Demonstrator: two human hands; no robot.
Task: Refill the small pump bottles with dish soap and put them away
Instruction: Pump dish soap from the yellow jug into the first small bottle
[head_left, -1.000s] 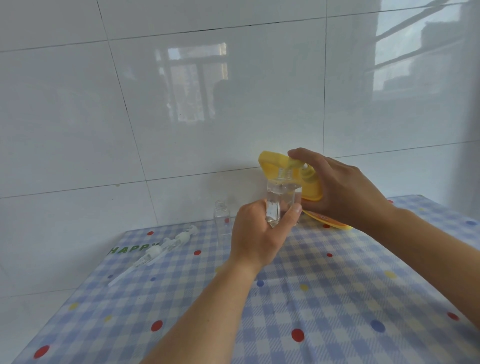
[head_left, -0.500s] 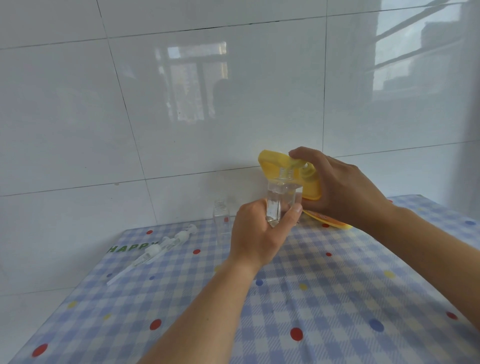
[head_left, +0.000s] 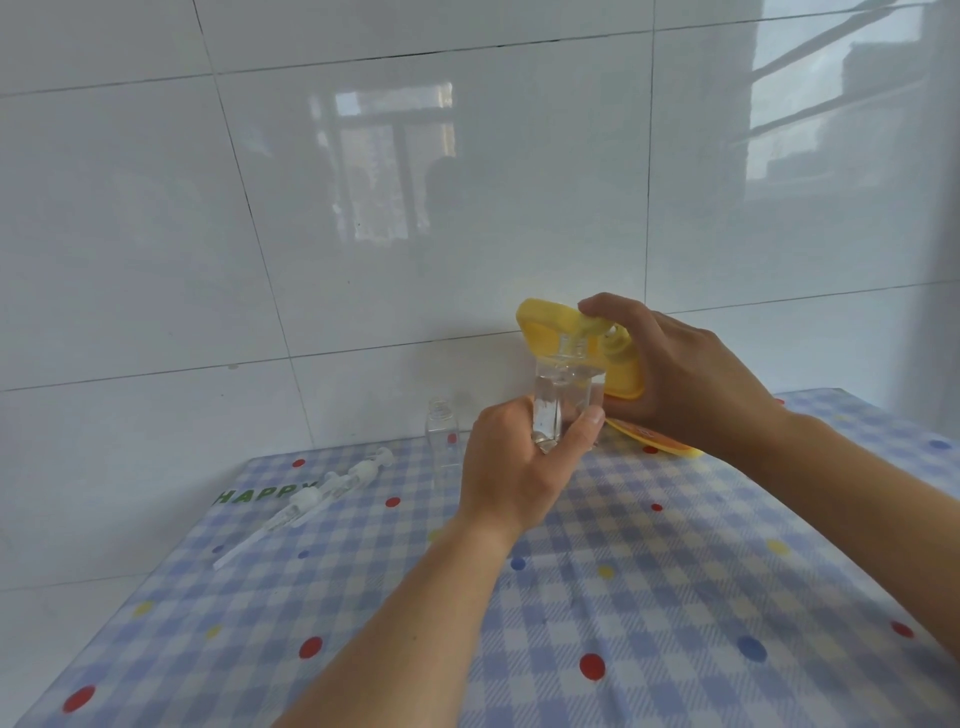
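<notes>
1. Head view, hands:
   - the left hand (head_left: 511, 467) is raised above the table, fingers and thumb curled round the lower half of a small clear square plastic bottle (head_left: 569, 400); the bottle stands upright, neck open, with clear liquid visible inside.
   - the right hand (head_left: 691, 374) grips a yellow dish-soap pouch with an orange label (head_left: 623, 376); the fingers wrap over its top and the pouch is tipped so that its spout meets the neck of the held bottle.
2. Head view, table:
   - a second small clear plastic bottle (head_left: 441, 431), uncapped, stands upright near the wall, just left of the left hand and apart from it.
   - two white pump heads with clear dip tubes (head_left: 358, 475) lie side by side on the cloth, further left, well apart from both hands.
   - the table carries a blue-and-white checked cloth with coloured dots (head_left: 675, 597); green lettering shows at its far left edge.
   - a glossy white tiled wall (head_left: 363, 208) stands behind the table.
</notes>
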